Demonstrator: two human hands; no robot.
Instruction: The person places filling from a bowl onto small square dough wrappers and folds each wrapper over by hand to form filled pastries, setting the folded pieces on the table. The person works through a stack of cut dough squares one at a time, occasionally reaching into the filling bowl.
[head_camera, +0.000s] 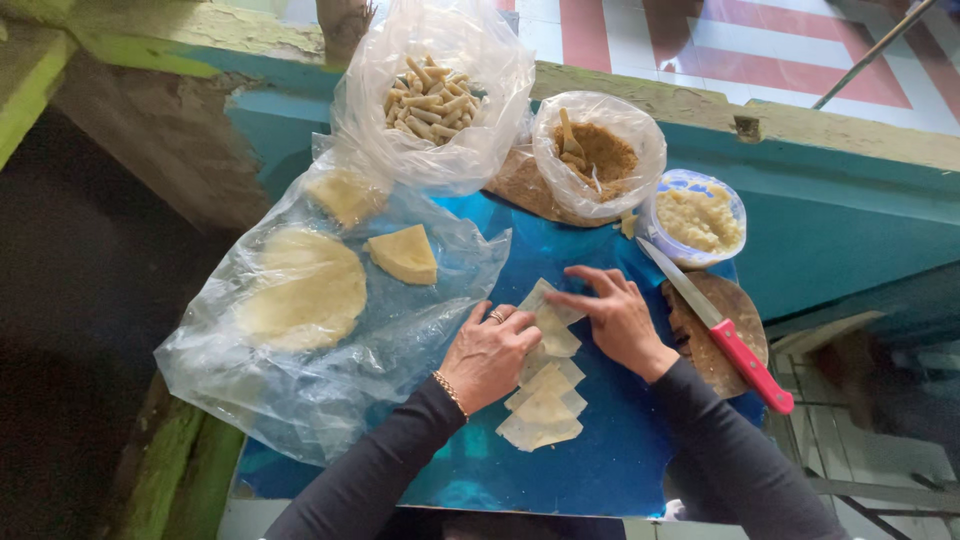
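On a blue table top (610, 460) lies a row of thin pale wrapper pieces (545, 410), cut into wedges. My left hand (490, 352), wearing a ring and a bracelet, rests with curled fingers on the upper end of that row. My right hand (612, 315) lies flat beside it, fingertips pressing the topmost wrapper piece (548, 300). Neither hand lifts anything.
A clear plastic bag (300, 370) at left holds round wrappers (300, 290) and a wedge (403, 253). Behind are a bag of rolled sticks (430, 100), a bag of brown filling with a spoon (600, 155), and a tub of pale filling (697, 218). A red-handled knife (720, 330) lies across a wooden board (735, 310).
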